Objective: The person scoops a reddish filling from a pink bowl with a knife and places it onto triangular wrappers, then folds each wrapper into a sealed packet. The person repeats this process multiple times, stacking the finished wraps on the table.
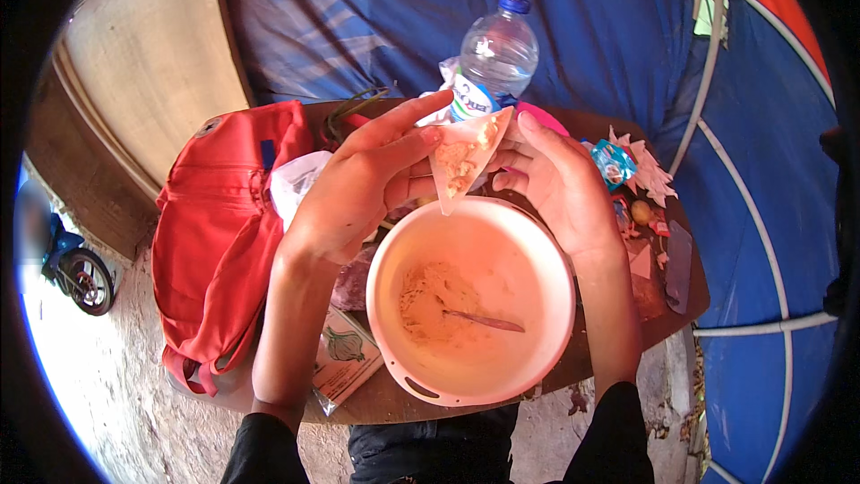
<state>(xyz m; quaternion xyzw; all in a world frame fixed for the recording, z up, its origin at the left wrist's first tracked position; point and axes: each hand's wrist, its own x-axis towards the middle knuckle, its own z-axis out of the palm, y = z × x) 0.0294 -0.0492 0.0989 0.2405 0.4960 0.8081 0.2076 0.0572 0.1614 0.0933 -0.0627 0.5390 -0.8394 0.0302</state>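
Above the far rim of a pale plastic basin, both my hands hold up a thin, whitish triangular wrapper with crumbly orange-brown filling on it. My left hand pinches its left side between thumb and fingers. On its right side, the curled fingers of my right hand grip the edge, partly hidden behind the wrapper. Down in the basin lies a pale, crumbly mixture, and a spoon rests in it.
A red backpack occupies the left of the brown table. Behind my hands stands a large water bottle. A printed packet lies left of the basin; a blue packet and small items lie right. Blue tarp hangs behind.
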